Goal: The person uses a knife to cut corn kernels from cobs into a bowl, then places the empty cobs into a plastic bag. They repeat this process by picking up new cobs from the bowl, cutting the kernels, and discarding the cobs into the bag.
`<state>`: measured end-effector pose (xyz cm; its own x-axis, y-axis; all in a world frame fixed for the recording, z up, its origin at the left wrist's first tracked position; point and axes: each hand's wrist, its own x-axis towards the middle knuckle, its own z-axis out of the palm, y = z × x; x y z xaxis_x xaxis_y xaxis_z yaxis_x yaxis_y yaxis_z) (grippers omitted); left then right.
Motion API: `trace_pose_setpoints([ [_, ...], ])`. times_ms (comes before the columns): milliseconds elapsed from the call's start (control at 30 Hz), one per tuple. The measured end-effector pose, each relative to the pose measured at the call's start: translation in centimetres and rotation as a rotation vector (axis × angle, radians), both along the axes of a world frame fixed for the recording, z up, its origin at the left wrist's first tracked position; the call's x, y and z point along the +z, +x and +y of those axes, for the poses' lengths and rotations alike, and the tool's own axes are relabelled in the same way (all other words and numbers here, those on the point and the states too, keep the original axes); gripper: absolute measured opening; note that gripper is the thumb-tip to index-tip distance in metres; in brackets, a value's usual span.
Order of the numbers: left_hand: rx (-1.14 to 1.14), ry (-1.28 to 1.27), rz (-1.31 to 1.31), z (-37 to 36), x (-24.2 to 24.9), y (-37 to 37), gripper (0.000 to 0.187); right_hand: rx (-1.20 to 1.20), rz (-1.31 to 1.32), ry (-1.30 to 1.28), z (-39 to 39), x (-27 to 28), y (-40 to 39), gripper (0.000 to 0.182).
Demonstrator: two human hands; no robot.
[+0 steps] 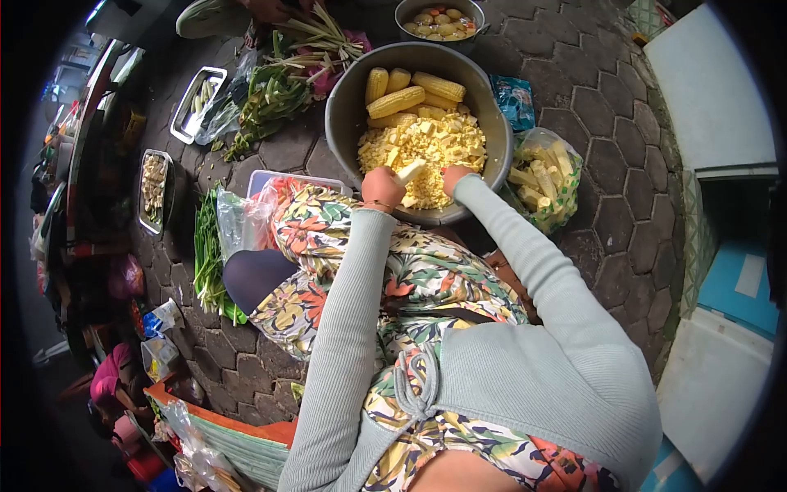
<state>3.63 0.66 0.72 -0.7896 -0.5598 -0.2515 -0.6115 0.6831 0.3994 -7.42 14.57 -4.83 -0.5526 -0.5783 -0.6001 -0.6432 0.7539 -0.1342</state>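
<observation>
My left hand (pixel 383 188) is closed around one end of a pale, mostly stripped corn cob (pixel 411 170). The cob points inward over the grey basin (pixel 337 131). To its right, my right hand (pixel 456 177) is closed above the basin's near edge. A small spot of red shows at its fingers, but what it grips is hidden. Below both hands lies a heap of cut yellow corn kernels (pixel 438 148). Several whole peeled corn cobs (pixel 397 102) rest against the basin's far side.
Right of the basin sits a plastic bag of stripped cobs (pixel 543 182), near a teal packet (pixel 513 102). A metal pot (pixel 443 37) stands behind. Leafy greens (pixel 275 102), metal trays (pixel 154 190) and green stalks (pixel 211 254) lie leftward. Another person's hand (pixel 270 8) shows at the top.
</observation>
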Motion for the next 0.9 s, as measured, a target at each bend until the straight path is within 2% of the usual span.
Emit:
trace_pose_setpoints([
  [33, 0.123, 0.156, 0.067, -0.3, -0.4, -0.1, 0.029, -0.004, -0.003, 0.002, 0.7, 0.2, -0.4, 0.027],
  [67, 0.324, 0.517, 0.035, -0.8, -0.8, -0.5, 0.032, -0.096, -0.046, -0.155, 1.5, 0.3, -0.7, 0.028],
  [100, 0.399, 0.784, 0.154, -1.5, -2.5, -0.5, 0.029, -0.192, -0.088, -0.310, 2.4, 0.8, -0.9, 0.030],
  [133, 0.527, 0.974, 0.201, -1.0, -1.3, -0.7, 0.028, -0.313, -0.160, -0.350, 3.2, 1.8, -1.1, 0.031],
  [167, 0.655, 1.160, 0.253, -0.9, 0.1, -1.1, 0.027, -0.320, -0.159, -0.350, 3.8, 2.8, -1.1, 0.031],
  [200, 0.724, 1.269, 0.264, -0.9, 1.1, -1.4, 0.023, -0.446, -0.190, -0.431, 4.3, 4.6, -0.8, 0.032],
  [233, 0.716, 1.268, 0.259, -0.9, 1.1, -1.5, 0.023, -0.573, -0.223, -0.511, 4.7, 5.4, -0.5, 0.035],
  [300, 0.769, 1.586, 0.409, -1.2, 0.8, -1.5, 0.028, -0.574, -0.217, -0.526, 5.4, 5.4, -0.5, 0.034],
  [367, 0.761, 1.639, 0.385, -2.0, 0.5, -1.4, 0.031, -0.609, -0.254, -0.638, 5.5, 5.5, -0.2, 0.026],
  [467, 0.786, 1.886, 0.375, -2.5, 0.7, -1.1, 0.037, -0.582, -0.151, -0.747, 4.8, 5.9, 0.5, 0.031],
  [667, 0.853, 2.052, 0.399, -2.4, 1.0, -0.9, 0.039, -0.453, 0.003, -0.748, 3.3, 6.2, 2.2, 0.028],
  [767, 0.795, 1.981, 0.439, -2.4, 0.5, -1.0, 0.038, -0.445, 0.014, -0.686, 3.6, 6.7, 3.2, 0.029],
  [833, 0.731, 1.926, 0.415, -2.2, 0.8, -1.3, 0.035, -0.492, -0.027, -0.777, 5.0, 7.8, 4.0, 0.038],
  [867, 0.726, 1.882, 0.399, -2.2, 0.8, -1.5, 0.034, -0.502, -0.071, -0.792, 6.2, 8.6, 4.2, 0.051],
  [900, 0.724, 1.835, 0.386, -1.9, 1.0, -1.7, 0.034, -0.513, -0.063, -0.788, 7.4, 9.5, 4.2, 0.051],
])
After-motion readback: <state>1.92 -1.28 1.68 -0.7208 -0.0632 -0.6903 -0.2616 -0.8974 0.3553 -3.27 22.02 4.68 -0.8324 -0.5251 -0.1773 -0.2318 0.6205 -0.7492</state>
